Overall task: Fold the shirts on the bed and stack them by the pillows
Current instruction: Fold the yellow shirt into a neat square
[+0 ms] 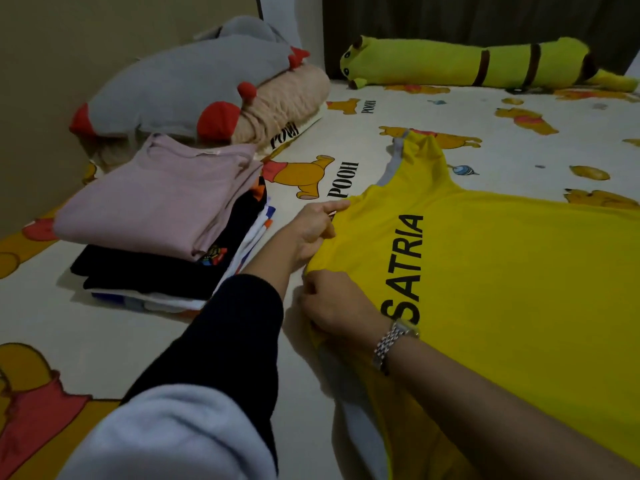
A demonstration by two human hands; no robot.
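The yellow shirt (502, 271) is lying spread on the bed sheet (433, 112), right of centre, lettering up. The left hand (313, 233) and the right hand (337, 306) are both pinching its near-left collar edge, fingers clamped on the cloth. Risk: the thin fabric is likely slipping or bunching if the pull is uneven, producing a crooked fold. No containers are showing; the stack of folded shirts (162, 216) is sitting far left, just beside the pillows (194, 88).

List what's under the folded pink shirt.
Under the pink shirt: a folded black shirt with a colourful print, then white garments with blue and orange edges. How many white pieces, I can't tell; they're mostly covered.
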